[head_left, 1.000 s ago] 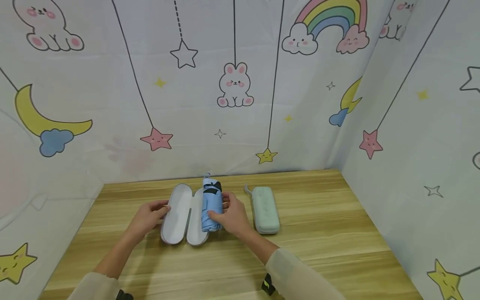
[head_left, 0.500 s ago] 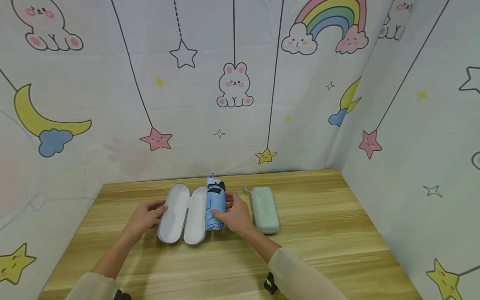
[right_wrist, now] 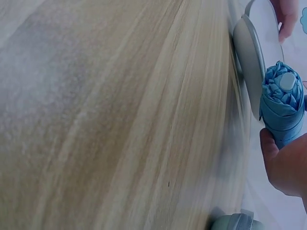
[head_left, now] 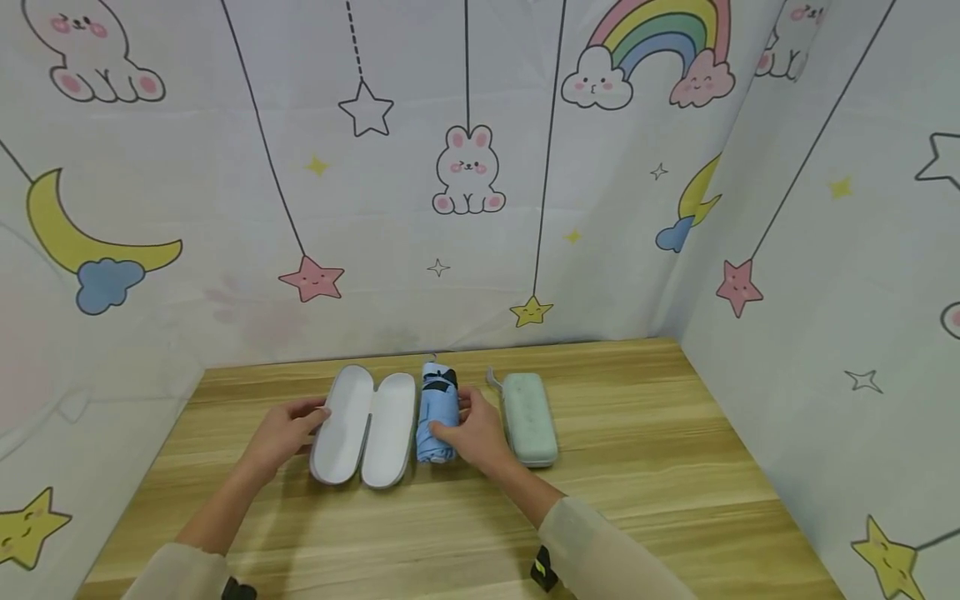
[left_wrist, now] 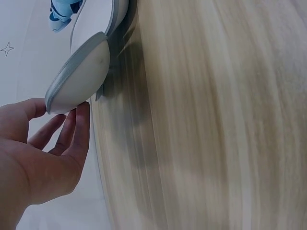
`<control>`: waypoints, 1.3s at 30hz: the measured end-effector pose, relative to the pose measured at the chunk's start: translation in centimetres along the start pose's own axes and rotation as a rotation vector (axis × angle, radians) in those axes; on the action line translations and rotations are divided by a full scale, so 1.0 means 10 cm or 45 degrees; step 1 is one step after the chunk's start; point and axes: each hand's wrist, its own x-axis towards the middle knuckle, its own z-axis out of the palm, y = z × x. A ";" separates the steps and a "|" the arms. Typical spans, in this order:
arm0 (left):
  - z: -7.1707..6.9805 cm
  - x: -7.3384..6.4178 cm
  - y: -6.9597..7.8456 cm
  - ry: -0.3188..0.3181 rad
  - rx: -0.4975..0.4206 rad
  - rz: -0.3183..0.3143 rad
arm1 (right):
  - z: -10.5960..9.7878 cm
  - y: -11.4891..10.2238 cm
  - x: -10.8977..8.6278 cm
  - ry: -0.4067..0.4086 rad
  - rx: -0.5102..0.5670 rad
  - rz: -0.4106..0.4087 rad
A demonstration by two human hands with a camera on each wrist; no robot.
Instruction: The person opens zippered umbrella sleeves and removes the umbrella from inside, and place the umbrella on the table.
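Note:
A light grey zip case with a white lining lies open, its two halves side by side on the table. My left hand holds the outer edge of its left half; in the left wrist view the thumb is at the zipped rim and the fingers are under the shell. Just right of the case, my right hand grips a folded blue umbrella with a dark pattern near its top. The right wrist view shows the umbrella's bunched end, with a pale round tip, close beside the case's outer wall.
A closed pale green zip case with a wrist strap lies right of my right hand. The wood-grain table ends at a cartoon-printed white cloth behind, with another cloth side along the right.
The umbrella has moved right in my right hand, from over the open case's right half to beside it. My left hand and the open case have shifted slightly left.

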 end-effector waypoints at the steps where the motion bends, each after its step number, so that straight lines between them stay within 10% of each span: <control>1: 0.00 0.00 0.00 0.001 0.001 0.001 | 0.00 0.01 0.00 -0.001 -0.005 0.002; 39: -0.02 -0.03 -0.04 0.018 -0.001 0.007 | 0.09 0.11 -0.03 -0.006 -0.237 0.055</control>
